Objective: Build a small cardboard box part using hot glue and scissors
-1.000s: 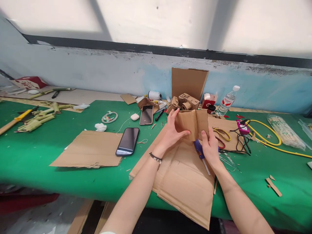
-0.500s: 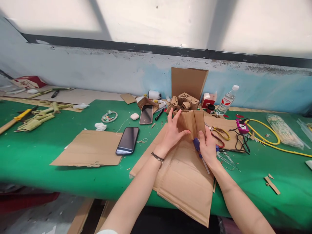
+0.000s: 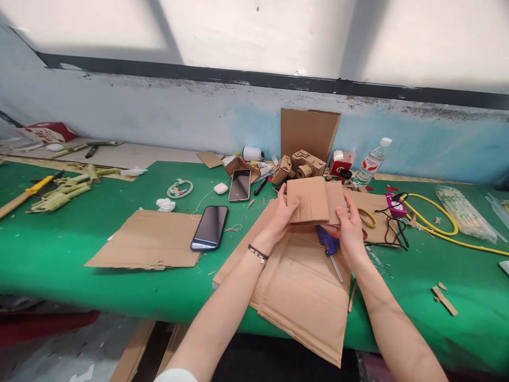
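Brown cardboard: folded cardboard piece point(image 3: 308, 200) gripped in both hands, left hand point(image 3: 283, 212) at its 9 o'clock edge, right hand point(image 3: 350, 225) at 4, thumbs on the near face. Piece is raised over a big cardboard sheet point(image 3: 302, 286); blue glue gun point(image 3: 328, 241) at 5 o'clock, clear stick poking out.

Containers, clocked from the piece: clear bottle point(image 3: 371, 163) at 2, white cap on, red label, clear liquid inside as far as visible. Dark-lidded jar point(image 3: 344, 175) also near 2, contents hidden. Red-and-white carton point(image 3: 342, 162) at 1, contents can't tell. Cardboard tray point(image 3: 234, 167) at 10, small clutter in and around it, too jumbled to sort. Clear plastic bag point(image 3: 465, 215) at 3, full of pale sticks.
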A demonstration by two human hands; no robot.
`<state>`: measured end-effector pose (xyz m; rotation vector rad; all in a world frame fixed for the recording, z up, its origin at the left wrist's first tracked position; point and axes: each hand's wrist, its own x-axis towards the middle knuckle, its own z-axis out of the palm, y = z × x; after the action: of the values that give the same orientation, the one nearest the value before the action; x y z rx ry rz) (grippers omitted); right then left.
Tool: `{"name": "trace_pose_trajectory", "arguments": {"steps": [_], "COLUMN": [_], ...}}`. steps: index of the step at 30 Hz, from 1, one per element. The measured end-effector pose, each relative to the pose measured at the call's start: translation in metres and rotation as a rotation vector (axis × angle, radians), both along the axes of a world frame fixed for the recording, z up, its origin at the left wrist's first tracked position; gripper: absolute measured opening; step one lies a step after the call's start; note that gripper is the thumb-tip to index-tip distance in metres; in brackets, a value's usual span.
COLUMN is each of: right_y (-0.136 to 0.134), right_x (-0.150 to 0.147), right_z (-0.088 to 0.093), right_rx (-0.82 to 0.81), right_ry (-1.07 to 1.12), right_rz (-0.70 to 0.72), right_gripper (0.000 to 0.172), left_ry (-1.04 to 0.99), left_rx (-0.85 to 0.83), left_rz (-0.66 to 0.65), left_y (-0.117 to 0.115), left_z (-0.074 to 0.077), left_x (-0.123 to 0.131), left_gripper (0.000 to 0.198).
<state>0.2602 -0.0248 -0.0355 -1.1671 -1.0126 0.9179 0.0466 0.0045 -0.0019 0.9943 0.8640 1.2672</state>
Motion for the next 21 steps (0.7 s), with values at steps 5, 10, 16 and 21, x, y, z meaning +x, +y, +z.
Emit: {"name": "trace_pose_trajectory", "arguments": {"steps": [5, 10, 16, 21], "right_y": [0.001, -0.005, -0.010, -0.006], "right_x": [0.007, 0.013, 0.000, 0.002], "right_z": [0.006, 0.017, 0.014, 0.008], "right_rx": [0.050, 0.392, 0.499, 0.445], "right_ry": [-0.284, -0.813, -1.072, -1.139], "right_rz": [-0.065, -0.245, -0.046, -0.089], "right_gripper": [0.063, 0.043, 0.034, 0.033], "left_ry": [-0.082, -0.060, -0.040, -0.026], "left_rx": [-0.218, -0.167, -0.076, -0.068], "left_rz": [-0.016, 0.181, 0.234, 0.212], "left_y": [0.000, 0.008, 0.014, 0.014], "left_z": [0.007, 0.000, -0.012, -0.019], "left_x": [-0.009, -0.004, -0.001, 0.001], "left_gripper": [0.113, 0.124, 0.127, 0.124]}}
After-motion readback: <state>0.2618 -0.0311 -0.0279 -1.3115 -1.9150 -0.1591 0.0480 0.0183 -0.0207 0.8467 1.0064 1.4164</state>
